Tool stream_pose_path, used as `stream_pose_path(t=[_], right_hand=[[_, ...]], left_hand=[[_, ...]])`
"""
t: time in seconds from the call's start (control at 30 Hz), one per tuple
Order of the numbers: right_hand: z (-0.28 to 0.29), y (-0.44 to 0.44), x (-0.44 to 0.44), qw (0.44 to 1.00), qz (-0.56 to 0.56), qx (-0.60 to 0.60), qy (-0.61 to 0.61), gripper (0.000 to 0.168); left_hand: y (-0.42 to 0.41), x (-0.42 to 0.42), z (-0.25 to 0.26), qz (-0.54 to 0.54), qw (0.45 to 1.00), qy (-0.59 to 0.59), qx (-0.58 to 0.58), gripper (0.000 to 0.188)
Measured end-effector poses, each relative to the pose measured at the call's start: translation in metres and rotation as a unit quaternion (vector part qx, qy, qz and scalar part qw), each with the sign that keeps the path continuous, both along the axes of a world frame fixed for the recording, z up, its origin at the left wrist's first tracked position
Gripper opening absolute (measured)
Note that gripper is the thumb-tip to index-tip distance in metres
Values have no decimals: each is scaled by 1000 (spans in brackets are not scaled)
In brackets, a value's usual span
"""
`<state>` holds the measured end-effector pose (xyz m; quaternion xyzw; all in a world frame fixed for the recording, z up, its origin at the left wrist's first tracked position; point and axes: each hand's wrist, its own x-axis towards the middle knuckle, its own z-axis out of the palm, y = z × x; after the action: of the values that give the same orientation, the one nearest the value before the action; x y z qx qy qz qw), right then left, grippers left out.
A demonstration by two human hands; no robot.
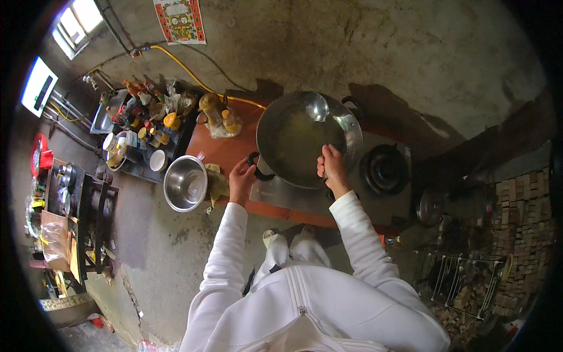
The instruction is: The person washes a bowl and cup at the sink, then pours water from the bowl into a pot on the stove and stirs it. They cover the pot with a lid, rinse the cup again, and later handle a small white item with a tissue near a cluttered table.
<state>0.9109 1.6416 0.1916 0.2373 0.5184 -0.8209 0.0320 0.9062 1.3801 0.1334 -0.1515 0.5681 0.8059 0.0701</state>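
Note:
A large two-handled metal wok (pixel 352 132) sits on the left side of a gas stove (pixel 286 199), with cloudy liquid (pixel 294 136) inside. My left hand (pixel 241 181) grips the wok's black near-left handle (pixel 262 175) with its fingertips. My right hand (pixel 332 169) is closed around the handle of a metal ladle, above the wok's near-right rim. The shiny ladle bowl (pixel 317 108) is at the far side of the wok. Most of the ladle's handle is hard to make out against the dark liquid.
To the left are a steel basin (pixel 185 204) and a cloth (pixel 215 185). Bottles (pixel 158 136), a white bowl (pixel 158 161) and a sink (pixel 103 119) lie beyond. A second burner (pixel 384 169) is at right. A yellow hose (pixel 189 72) runs behind the wok.

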Motion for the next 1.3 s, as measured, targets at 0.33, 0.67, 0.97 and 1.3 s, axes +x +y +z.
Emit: stream_pose_path(t=[0.33, 0.67, 0.97, 1.3], right_hand=[[-49, -6, -36, 952, 22, 302, 41, 21], [-27, -32, -19, 964, 100, 246, 5, 22], [-47, -22, 2, 924, 177, 335, 58, 24], [-57, -38, 18, 905, 150, 391, 68, 30]], left_hand=[[3, 0, 6, -13, 999, -2, 34, 41], [4, 1, 6, -5, 1000, 17, 13, 40], [12, 0, 11, -36, 998, 34, 34, 36], [14, -4, 3, -30, 998, 50, 21, 38]])
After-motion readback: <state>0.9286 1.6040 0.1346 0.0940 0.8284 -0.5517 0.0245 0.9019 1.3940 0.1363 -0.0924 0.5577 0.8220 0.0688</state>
